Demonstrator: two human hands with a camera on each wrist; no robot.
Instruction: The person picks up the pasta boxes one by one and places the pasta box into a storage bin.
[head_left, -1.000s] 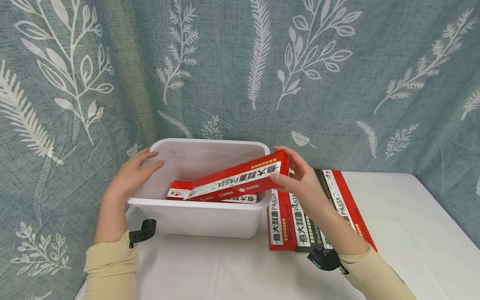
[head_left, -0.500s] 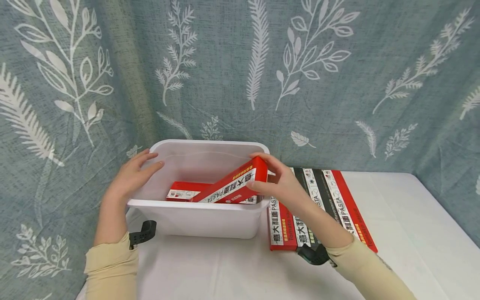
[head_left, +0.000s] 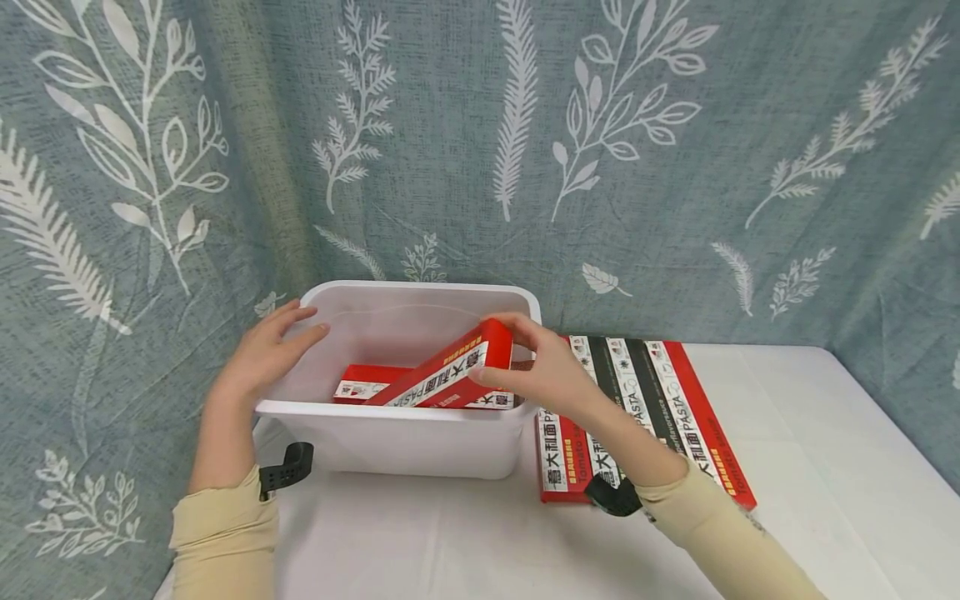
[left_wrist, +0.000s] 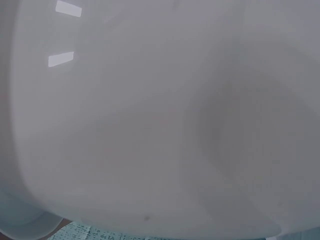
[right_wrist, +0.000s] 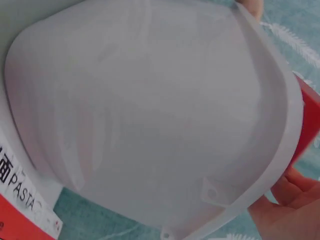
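glossy, off-white plastic bin wall (left_wrist: 130,150) fills nearly the whole view

its smooth surface carries two bright, slanted white reflections (left_wrist: 61,59) towards ten and eleven o'clock. a soft, curved grey shadow (left_wrist: 215,125) spreads from the centre towards three o'clock. one small, dark speck (left_wrist: 146,218) sits near six o'clock. past the rounded lower edge, a pale blue-grey, rounded form (left_wrist: 25,220), unclear what, shows at about eight, and teal fabric with white marks (left_wrist: 77,232) at seven.
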